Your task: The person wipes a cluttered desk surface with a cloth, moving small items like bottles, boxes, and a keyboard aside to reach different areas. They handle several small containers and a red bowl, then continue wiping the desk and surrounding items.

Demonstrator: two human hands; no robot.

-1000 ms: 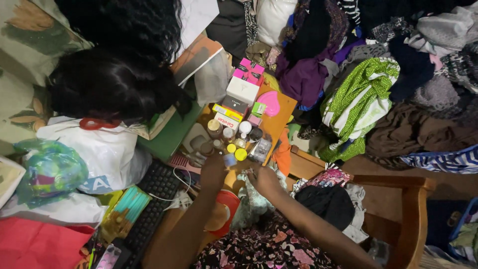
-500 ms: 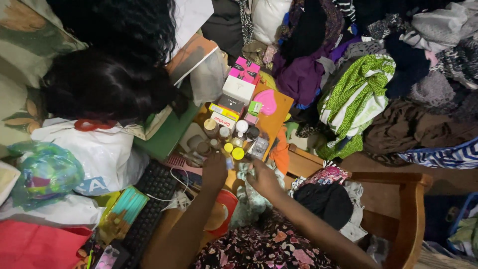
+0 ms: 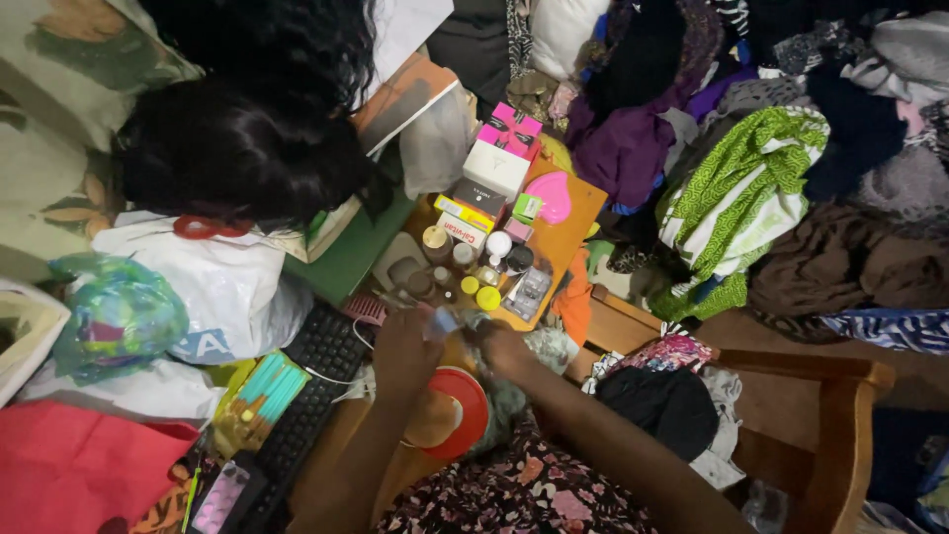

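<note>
- Cluttered on every side, the small orange counter (image 3: 578, 213) stands among heaps of clothes and bags.
- At the near edge of the counter, the left hand (image 3: 405, 346) and right hand (image 3: 504, 348) meet around a small pale blue item (image 3: 442, 321); what it is stays unclear.
- Left hand looks closed on that item; whether the right hand grips it or only touches it I cannot tell.
- Working this well likely means keeping it low over the counter, away from the little jars and yellow lids (image 3: 487, 297) just beyond it.
- A pink-and-white box (image 3: 504, 148) stands at the far end of the counter; a black keyboard (image 3: 306, 396) lies left of it.
- A green patterned cloth (image 3: 751, 188) lies right of the counter.
</note>
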